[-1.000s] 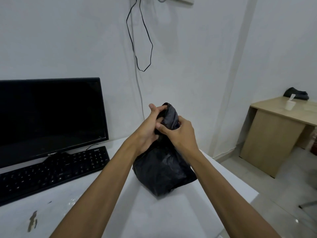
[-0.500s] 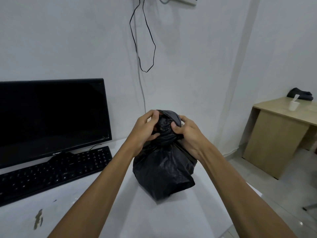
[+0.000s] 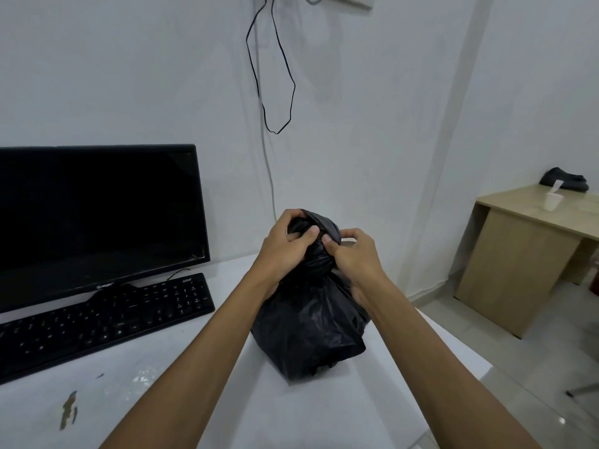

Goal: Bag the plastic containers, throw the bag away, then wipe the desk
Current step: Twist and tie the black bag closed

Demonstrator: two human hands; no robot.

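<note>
Contents of crumpled black plastic bag (image 3: pixel 308 332) hidden; left hand (image 3: pixel 285 251) and right hand (image 3: pixel 355 257) pinch bunched neck at 12 o'clock, gathered lower than before, on white desk (image 3: pixel 291 413)

Single head view, wide-angle, from the person's eye level looking forward and down over both forearms. Close on the white counter (image 3: pixel 324 413); wall corner straight ahead, monitor (image 3: pixel 97 218) left, floor right.
</note>
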